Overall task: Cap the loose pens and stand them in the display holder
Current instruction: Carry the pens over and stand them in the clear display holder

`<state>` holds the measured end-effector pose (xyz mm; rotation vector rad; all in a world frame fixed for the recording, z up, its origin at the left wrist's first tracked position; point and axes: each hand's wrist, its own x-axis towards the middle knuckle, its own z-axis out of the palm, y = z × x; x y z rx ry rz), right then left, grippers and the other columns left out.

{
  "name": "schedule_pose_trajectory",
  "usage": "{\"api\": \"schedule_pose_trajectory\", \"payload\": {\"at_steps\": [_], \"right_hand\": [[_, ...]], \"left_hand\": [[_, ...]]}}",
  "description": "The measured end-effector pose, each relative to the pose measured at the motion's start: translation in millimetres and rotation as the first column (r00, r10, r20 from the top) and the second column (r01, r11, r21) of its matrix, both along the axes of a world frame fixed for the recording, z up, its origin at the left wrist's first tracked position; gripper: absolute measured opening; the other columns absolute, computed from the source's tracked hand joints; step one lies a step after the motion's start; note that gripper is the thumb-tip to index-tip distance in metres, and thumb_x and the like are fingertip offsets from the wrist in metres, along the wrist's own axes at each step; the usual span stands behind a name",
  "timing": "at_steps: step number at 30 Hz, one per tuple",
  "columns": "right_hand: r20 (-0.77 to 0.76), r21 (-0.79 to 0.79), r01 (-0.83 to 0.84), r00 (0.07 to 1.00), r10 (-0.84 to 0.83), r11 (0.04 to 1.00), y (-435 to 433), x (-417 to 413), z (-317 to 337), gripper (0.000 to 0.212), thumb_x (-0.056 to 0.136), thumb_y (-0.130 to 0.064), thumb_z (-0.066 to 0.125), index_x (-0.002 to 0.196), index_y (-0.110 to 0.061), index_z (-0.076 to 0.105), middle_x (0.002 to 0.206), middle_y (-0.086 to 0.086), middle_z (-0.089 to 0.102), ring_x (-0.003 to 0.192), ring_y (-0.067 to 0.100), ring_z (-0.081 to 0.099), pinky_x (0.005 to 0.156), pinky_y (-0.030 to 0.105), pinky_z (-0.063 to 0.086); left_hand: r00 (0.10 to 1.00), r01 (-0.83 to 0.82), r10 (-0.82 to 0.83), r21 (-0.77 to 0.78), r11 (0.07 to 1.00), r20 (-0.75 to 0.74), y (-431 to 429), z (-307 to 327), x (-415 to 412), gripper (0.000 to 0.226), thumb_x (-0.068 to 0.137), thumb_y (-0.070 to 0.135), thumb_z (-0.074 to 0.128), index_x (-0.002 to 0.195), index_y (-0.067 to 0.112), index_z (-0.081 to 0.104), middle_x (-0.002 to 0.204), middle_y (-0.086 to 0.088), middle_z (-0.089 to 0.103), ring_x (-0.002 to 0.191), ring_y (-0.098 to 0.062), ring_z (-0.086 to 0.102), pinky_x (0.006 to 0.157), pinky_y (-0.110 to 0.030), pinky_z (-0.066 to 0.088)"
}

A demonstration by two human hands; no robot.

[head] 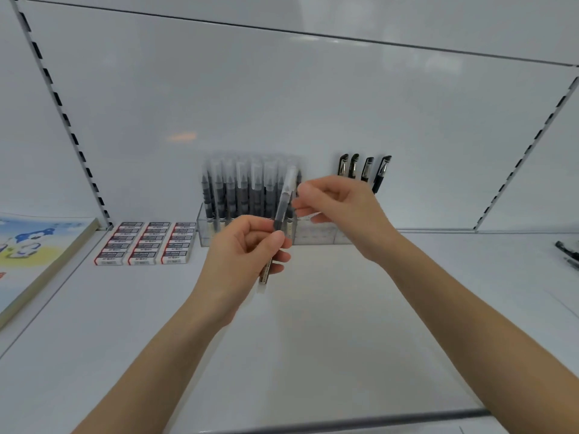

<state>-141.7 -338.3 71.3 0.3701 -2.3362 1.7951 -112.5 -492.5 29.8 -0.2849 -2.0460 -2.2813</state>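
Pen (279,214) is gripped upright-tilted in left hand (247,249), raised w/ bent wrist in front of holder (250,227). Right hand (338,208) is curled beside pen top; its grip can't be told.

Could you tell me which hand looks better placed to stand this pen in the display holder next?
Probably the left. The left hand already holds the pen upright by its barrel, just in front of the display holder. The right hand only touches near its cap.
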Motion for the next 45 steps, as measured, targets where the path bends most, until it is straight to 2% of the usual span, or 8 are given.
{"api": "schedule_pose_trajectory", "payload": {"at_steps": [6,10,15,22,28,33,40,45], "right_hand": [[0.039,-0.095,-0.03,0.999,0.034,0.995,2,1,-2,0.004,0.083,-0.011,0.064,0.081,-0.014,0.063,0.067,-0.004,0.07,0.063,0.006,0.067,0.061,0.016,0.053],[-0.103,-0.065,0.217,0.969,-0.223,0.974,24,-19,14,0.011,0.085,-0.013,0.063,0.08,-0.015,0.053,0.073,0.002,0.067,0.057,0.004,0.067,0.06,0.02,0.054],[-0.221,0.076,0.354,0.917,-0.331,0.932,29,-49,20,0.014,0.086,-0.018,0.059,0.079,-0.019,0.047,0.074,0.002,0.066,0.058,0.002,0.065,0.065,0.025,0.054],[-0.268,0.22,0.342,0.922,-0.28,0.914,15,-70,17,0.011,0.088,-0.016,0.056,0.087,-0.012,0.045,0.079,0.004,0.059,0.083,0.028,0.065,0.083,0.043,0.053],[-0.279,0.3,0.341,0.925,-0.26,0.891,14,-72,20,0.012,0.09,-0.016,0.054,0.087,-0.011,0.044,0.082,0.01,0.062,0.079,0.028,0.067,0.073,0.033,0.053],[-0.224,0.377,0.331,0.939,-0.261,0.865,11,-75,5,0.022,0.09,-0.018,0.054,0.073,-0.022,0.041,0.088,0.02,0.065,0.083,0.032,0.065,0.08,0.045,0.053],[-0.208,0.416,0.33,0.942,-0.265,0.847,7,-78,-5,0.012,0.092,-0.018,0.051,0.087,-0.01,0.044,0.09,0.022,0.063,0.084,0.035,0.064,0.08,0.05,0.05],[-0.16,0.419,0.309,0.951,-0.266,0.854,9,-79,-16,0.013,0.092,-0.019,0.052,0.088,-0.009,0.044,0.092,0.022,0.064,0.085,0.035,0.064,0.082,0.05,0.05]], "left_hand": [[0.993,-0.065,0.04,-0.237,0.969,-0.108,7,-9,-4,0.013,0.086,0.009,0.058,0.085,0.022,0.057,0.081,0.007,0.067,0.076,-0.009,0.064,0.073,-0.024,0.051],[0.961,-0.221,-0.003,-0.777,0.59,-0.276,-6,-32,-1,0.038,0.09,0.031,0.051,0.126,0.018,0.05,0.126,0.01,0.053,0.116,-0.009,0.047,0.093,-0.013,0.027],[0.967,-0.143,-0.151,-0.931,0.336,-0.203,-9,-54,-4,0.079,0.077,0.063,0.019,0.133,0.013,0.043,0.143,-0.006,0.039,0.135,-0.017,0.029,0.106,-0.029,0.023],[0.967,-0.149,-0.16,-0.952,0.269,-0.196,-10,-63,-8,0.095,0.06,0.063,-0.001,0.128,0.016,0.046,0.144,-0.003,0.036,0.138,-0.018,0.025,0.108,-0.034,0.022],[0.966,-0.16,-0.156,-0.951,0.263,-0.206,-10,-64,-8,0.096,0.059,0.063,-0.003,0.129,0.017,0.045,0.145,-0.002,0.035,0.137,-0.017,0.025,0.107,-0.032,0.022],[0.969,-0.149,-0.154,-0.953,0.264,-0.194,-9,-62,-8,0.097,0.058,0.063,-0.003,0.129,0.017,0.045,0.146,-0.002,0.034,0.138,-0.016,0.024,0.107,-0.031,0.021],[0.974,-0.113,-0.167,-0.964,0.24,-0.155,-9,-62,-8,0.068,0.082,0.058,0.017,0.133,0.018,0.04,0.149,0.0,0.029,0.14,-0.015,0.018,0.109,-0.03,0.017],[0.972,-0.119,-0.171,-0.964,0.236,-0.162,-9,-63,-8,0.075,0.077,0.061,0.013,0.134,0.019,0.038,0.15,0.0,0.027,0.14,-0.015,0.017,0.111,-0.032,0.016]]}}
